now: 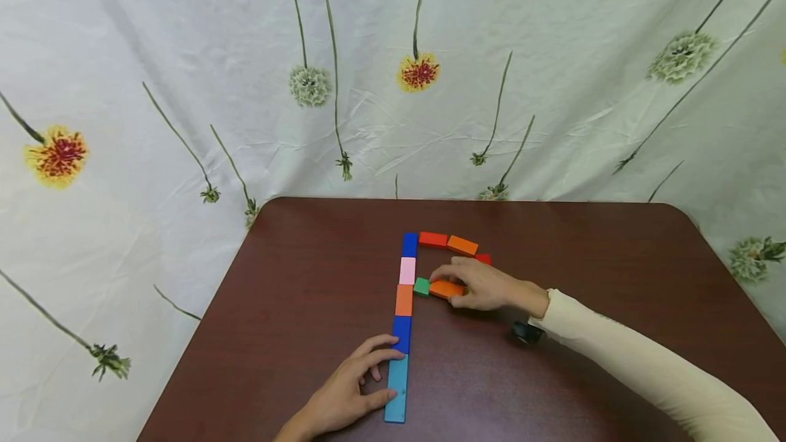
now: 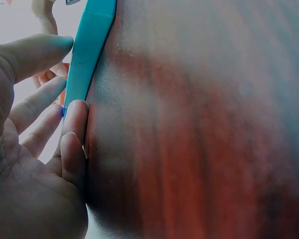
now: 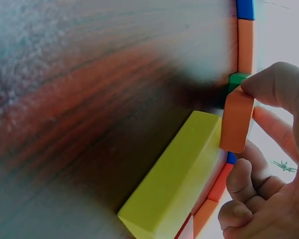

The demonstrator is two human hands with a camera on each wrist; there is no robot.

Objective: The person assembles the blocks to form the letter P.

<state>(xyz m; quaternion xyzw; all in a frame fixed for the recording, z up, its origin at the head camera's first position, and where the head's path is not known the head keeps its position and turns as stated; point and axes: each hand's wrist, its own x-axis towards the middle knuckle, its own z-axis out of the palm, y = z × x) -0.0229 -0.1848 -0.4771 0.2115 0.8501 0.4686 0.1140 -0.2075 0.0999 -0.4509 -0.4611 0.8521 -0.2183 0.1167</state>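
Observation:
My right hand (image 1: 485,284) pinches an orange block (image 3: 237,119) between thumb and fingers, at the right end of a small green block (image 1: 421,286). A yellow block (image 3: 169,174) lies close by in the right wrist view; the hand hides it in the head view. On the left side of a straight column of blocks, my left hand (image 1: 344,387) rests its fingertips and thumb against a light blue block (image 1: 398,401) and a dark blue block (image 1: 402,329). Above these in the column come a light orange block (image 1: 404,300), a pink block (image 1: 407,270) and another dark blue block (image 1: 409,245).
From the column's top, a red block (image 1: 432,239), an orange block (image 1: 462,245) and a partly hidden red block (image 1: 483,258) curve rightward. All lie on a dark brown table (image 1: 295,278). A flowered cloth (image 1: 368,114) hangs behind it. A black device (image 1: 527,332) sits at the right wrist.

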